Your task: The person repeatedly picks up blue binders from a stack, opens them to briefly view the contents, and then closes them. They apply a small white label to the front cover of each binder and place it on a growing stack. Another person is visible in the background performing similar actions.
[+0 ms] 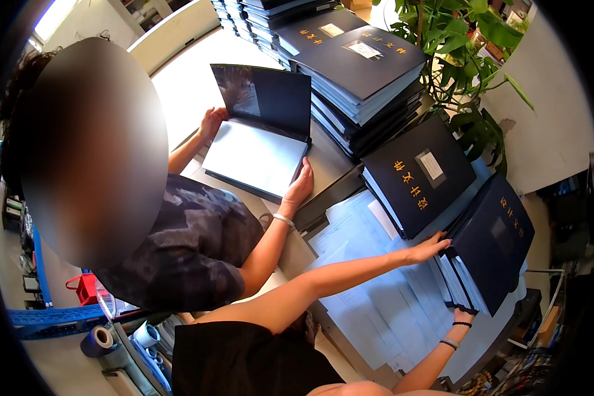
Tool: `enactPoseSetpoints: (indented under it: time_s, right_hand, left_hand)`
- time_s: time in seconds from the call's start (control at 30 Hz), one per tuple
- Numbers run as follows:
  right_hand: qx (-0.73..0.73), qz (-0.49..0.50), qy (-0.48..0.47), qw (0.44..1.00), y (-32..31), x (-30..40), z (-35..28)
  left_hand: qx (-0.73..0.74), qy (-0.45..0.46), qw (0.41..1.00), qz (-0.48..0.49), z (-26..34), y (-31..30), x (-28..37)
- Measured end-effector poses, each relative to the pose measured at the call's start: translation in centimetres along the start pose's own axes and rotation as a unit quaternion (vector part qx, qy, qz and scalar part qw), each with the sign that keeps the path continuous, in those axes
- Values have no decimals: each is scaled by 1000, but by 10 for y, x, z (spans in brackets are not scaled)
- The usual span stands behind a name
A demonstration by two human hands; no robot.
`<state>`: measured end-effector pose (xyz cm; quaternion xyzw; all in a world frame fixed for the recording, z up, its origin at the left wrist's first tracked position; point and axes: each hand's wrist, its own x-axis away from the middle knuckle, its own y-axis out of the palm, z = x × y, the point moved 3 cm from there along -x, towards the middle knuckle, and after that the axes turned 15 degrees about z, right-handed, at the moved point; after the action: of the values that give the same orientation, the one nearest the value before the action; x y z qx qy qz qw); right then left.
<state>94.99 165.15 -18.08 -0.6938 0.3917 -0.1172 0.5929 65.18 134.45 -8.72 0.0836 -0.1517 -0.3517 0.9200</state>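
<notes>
A tilted stack of dark blue document binders (pixel 497 242) with gold lettering stands over the paper-strewn table, held between my two hands. My left hand (pixel 428 247) presses its fingers on the upper left corner of the stack. Around the lower end of the stack is my right hand (pixel 464 316), its fingers mostly hidden beneath it. Pale blue page edges show between the covers. Beside the stack lies another dark binder (pixel 416 178) with a label window. Loose blue printed sheets (pixel 366 297) spread under and in front of the binders.
At left, another person holds an open binder (pixel 257 153) with both hands. Thick binders (pixel 361 59) are piled at the far side, near a leafy green plant (pixel 455 44). Rolled papers (pixel 146 334) stand at lower left, close to a red bag (pixel 84 288).
</notes>
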Motion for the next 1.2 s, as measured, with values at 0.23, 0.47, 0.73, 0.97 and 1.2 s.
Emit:
enactPoseSetpoints:
  time_s: [0.23,0.47,0.73,0.97,1.2]
  right_hand:
    - [-75,70,-37,994,-26,7,-26]
    - [-49,49,-47,996,-39,5,-31]
    - [-9,33,-70,997,-51,12,-34]
    - [0,45,-93,995,-50,38,-6]
    - [-328,-15,158,931,-28,53,31]
  left_hand:
    - [-15,-10,1000,-14,14,0,9]
    - [-52,-8,999,-8,9,7,20]
    - [-54,4,998,28,9,17,42]
    - [-45,5,998,49,-9,26,62]
    - [-8,-14,1000,-24,-19,13,61]
